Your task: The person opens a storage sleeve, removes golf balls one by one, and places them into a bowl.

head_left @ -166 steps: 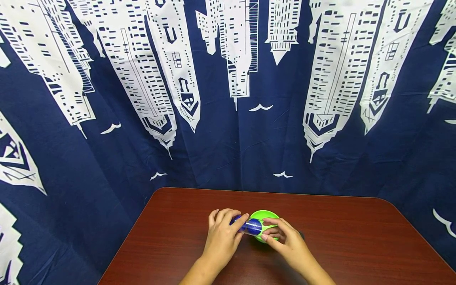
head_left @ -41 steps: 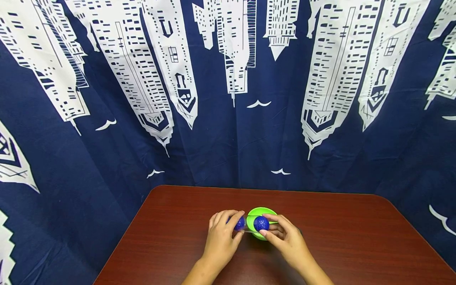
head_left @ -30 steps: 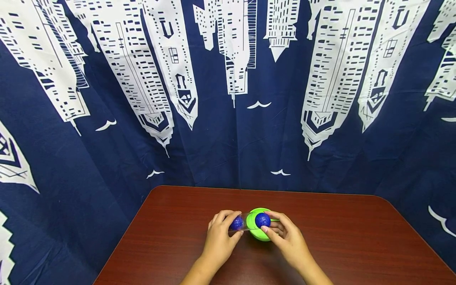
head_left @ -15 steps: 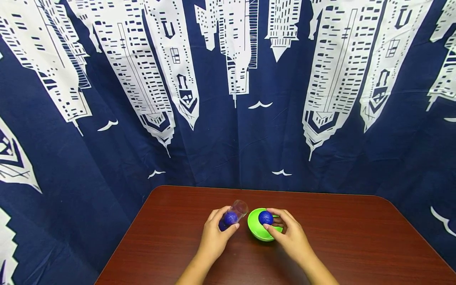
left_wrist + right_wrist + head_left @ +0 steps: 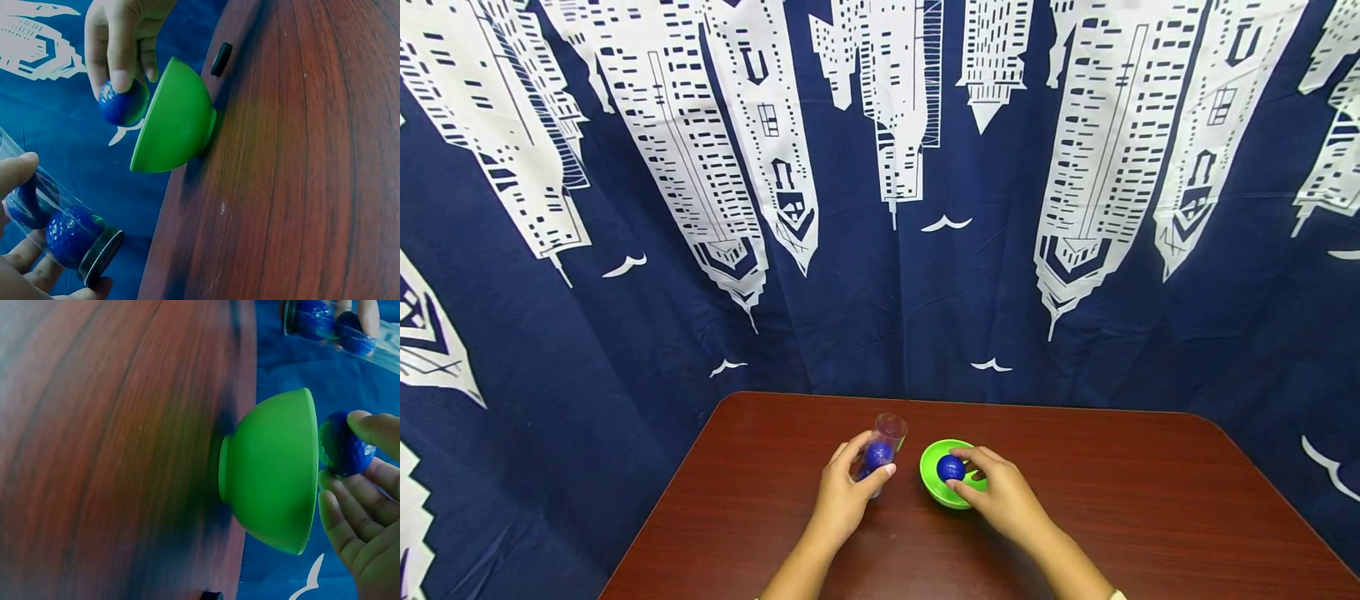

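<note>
Blue dimpled ball (image 5: 950,468) sits pinched in your right hand (image 5: 1000,500) fingers above the green plastic bowl (image 5: 936,487), while your left hand (image 5: 842,500) fingers clasp the clear plastic tube (image 5: 880,454).

No readable text, label, brand, number or sign shows in any of the three views. The blue curtain (image 5: 880,208) carries only a white print of skyscrapers and birds, whose window marks form no letters. The green bowl (image 5: 934,483), the blue balls and the clear tube (image 5: 880,450) bear no legible marking.
</note>
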Motion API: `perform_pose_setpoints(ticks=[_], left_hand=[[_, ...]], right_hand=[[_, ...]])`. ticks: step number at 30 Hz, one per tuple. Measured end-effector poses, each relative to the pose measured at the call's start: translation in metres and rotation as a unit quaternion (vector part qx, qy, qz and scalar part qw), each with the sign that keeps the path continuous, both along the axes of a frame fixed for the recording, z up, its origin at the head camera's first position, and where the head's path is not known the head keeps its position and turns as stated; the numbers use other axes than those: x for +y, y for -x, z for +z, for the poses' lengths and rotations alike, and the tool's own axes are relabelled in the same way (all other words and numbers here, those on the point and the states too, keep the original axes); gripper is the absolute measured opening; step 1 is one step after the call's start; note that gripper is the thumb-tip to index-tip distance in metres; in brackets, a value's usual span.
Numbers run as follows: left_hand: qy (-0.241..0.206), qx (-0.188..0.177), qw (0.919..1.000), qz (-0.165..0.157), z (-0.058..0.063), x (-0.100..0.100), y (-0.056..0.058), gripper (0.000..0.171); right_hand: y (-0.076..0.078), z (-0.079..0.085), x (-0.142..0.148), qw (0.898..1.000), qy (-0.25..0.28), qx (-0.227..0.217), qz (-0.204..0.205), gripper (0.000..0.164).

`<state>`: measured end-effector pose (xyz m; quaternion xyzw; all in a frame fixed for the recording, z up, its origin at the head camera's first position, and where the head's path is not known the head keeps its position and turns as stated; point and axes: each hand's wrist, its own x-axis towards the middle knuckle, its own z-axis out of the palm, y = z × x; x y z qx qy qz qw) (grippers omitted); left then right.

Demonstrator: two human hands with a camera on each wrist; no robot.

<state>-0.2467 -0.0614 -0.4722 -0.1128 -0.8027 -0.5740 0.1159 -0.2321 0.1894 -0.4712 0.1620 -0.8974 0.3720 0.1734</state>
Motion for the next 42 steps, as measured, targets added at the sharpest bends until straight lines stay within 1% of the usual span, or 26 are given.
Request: perform_pose_setpoints(ticks=[5,8,14,20,23,26,29,36,42], left_hand=[[-0.003,-0.008,1.0,0.002,-0.001,-0.001,-0.001,0.048],[-0.006,-0.01,0.9999,0.005,-0.002,-0.001,-0.001,0.047],[-0.008,-0.012,0.9999,0.009,-0.006,-0.003,0.0,0.048],[-0.016,-0.023,0.9996,0.009,-0.009,-0.004,0.001,0.049],[-0.022,-0.027,0.9994,0.007,-0.01,-0.004,0.002,0.049],[-0.025,-0.032,0.9992,0.008,-0.011,-0.004,0.003,0.049],[-0.024,-0.034,0.9991,0.01,-0.01,-0.003,0.003,0.049],[-0.025,-0.041,0.9988,0.01,-0.01,-0.003,0.002,0.05],[-0.026,-0.039,0.9988,0.015,-0.011,-0.003,0.002,0.05]], right_hand=[[0.005,-0.002,-0.002,0.997,-0.07,0.008,0.003,0.038],[0.009,-0.003,-0.003,0.995,-0.099,0.013,0.0,0.037],[0.014,-0.004,-0.004,0.993,-0.122,-0.006,-0.003,0.036],[0.018,-0.003,-0.004,0.987,-0.156,-0.037,0.013,0.036],[0.02,-0.002,-0.004,0.984,-0.175,-0.039,0.023,0.037],[0.023,-0.002,-0.004,0.981,-0.187,-0.038,0.031,0.036],[0.025,-0.001,-0.005,0.98,-0.193,-0.046,0.033,0.036],[0.026,0.003,-0.007,0.979,-0.188,-0.066,0.037,0.037],[0.027,0.001,-0.006,0.979,-0.19,-0.064,0.039,0.039]])
